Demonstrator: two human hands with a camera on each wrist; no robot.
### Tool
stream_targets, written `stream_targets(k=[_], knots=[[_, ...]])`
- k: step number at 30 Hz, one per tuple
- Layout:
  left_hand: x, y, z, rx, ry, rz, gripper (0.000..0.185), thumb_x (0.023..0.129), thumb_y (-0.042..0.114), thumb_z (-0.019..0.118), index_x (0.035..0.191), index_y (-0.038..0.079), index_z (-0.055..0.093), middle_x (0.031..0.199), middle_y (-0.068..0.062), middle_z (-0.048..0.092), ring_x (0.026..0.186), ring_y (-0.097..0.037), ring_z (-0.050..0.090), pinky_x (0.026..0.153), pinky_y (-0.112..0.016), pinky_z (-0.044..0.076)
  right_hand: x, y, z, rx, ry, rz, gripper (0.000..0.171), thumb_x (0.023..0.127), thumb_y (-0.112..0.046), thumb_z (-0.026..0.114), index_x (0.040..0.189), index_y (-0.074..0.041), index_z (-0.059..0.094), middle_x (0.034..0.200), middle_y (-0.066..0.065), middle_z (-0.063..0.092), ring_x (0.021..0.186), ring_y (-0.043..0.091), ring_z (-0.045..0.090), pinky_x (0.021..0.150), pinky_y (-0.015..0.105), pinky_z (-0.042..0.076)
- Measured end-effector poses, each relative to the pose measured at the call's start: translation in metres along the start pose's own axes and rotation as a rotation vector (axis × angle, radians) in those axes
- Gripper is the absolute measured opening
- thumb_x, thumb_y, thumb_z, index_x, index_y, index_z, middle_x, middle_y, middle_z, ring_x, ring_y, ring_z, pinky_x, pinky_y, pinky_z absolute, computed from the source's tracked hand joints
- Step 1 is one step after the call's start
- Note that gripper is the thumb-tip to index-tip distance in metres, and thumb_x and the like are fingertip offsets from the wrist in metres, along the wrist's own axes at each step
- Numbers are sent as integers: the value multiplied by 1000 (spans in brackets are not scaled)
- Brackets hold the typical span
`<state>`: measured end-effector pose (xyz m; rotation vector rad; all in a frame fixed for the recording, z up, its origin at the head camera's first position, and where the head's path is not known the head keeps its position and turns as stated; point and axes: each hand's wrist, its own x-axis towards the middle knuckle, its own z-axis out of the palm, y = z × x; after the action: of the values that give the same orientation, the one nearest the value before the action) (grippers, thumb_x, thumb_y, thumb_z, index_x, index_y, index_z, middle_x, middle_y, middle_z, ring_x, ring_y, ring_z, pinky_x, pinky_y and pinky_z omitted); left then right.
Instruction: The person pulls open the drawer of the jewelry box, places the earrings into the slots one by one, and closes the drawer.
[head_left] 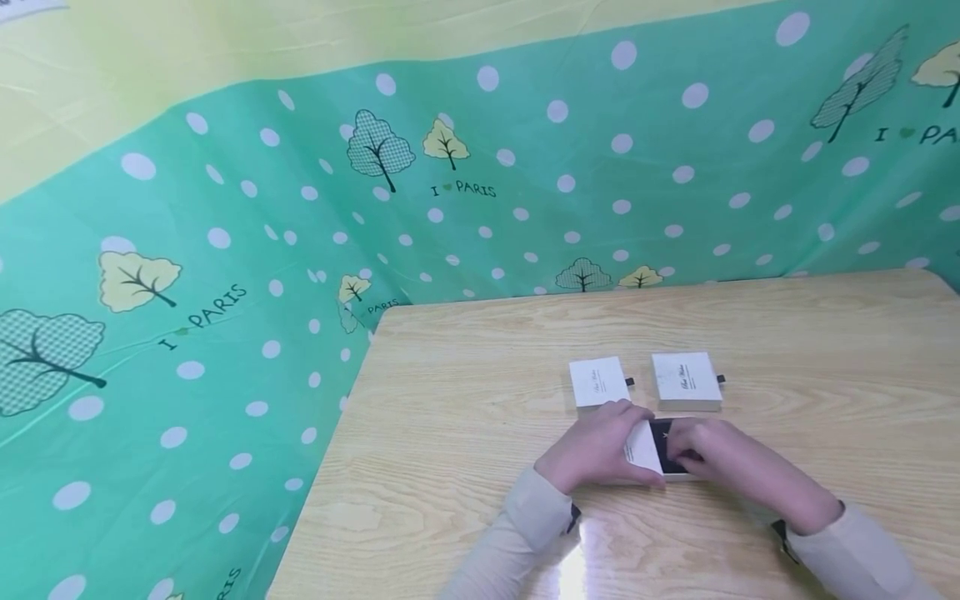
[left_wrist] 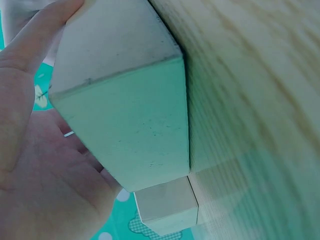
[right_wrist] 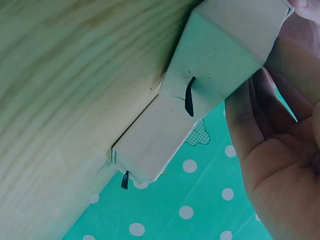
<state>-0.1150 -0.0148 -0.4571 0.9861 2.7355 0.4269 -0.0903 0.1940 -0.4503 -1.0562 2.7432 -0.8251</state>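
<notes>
While our left hand [head_left: 592,450] grips the white sleeve of a small drawer box [head_left: 651,450] on the tabletop [head_left: 465,433], our right hand [head_left: 720,458] curls over its dark inner tray, covering most of it. Two more white boxes sit just behind: one [head_left: 597,382] on the left, one [head_left: 686,381] on the right, each with a black pull tab. Green polka-dot cloth [head_left: 225,250] backs the tabletop. Wrist views show box edges only, fingertips hidden.

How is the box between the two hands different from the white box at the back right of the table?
The held box is slid partly open, showing a dark inside; the back right box is closed. The left hand and right hand grip the held box; the back right box lies untouched. Both have white covers.
</notes>
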Motion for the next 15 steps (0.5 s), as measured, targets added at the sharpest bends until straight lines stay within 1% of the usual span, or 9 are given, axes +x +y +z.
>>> stream_targets(k=[5,9,13,15], knots=[[0,0,-1,5,5,7,88,70,68,77,141,22,51,125,11,56,103,1,49,81,-10,39,1,-1,0,17,-2,31,24,80,2,75,80,-22,73,83,-10,69,76,-2,56,64,24,51],[0,0,-1,13,4,7,87,70,67,77,140,22,52,122,12,57,100,1,49,80,-9,39,1,-2,-2,10,-7,58,22,80,0,76,82,-22,75,84,-10,71,77,0,60,66,26,53],[0,0,-1,17,2,2,87,70,68,77,140,23,51,124,12,57,102,1,50,81,-10,40,-1,-2,-5,-2,-13,95,18,79,-4,79,85,-22,76,85,-11,72,78,1,62,68,29,55],[0,0,0,14,-2,-3,87,70,67,77,141,23,51,125,12,56,103,0,50,82,-10,40,-3,-1,-7,6,-1,116,17,80,-6,79,88,-20,76,87,-10,72,79,3,64,68,29,56]])
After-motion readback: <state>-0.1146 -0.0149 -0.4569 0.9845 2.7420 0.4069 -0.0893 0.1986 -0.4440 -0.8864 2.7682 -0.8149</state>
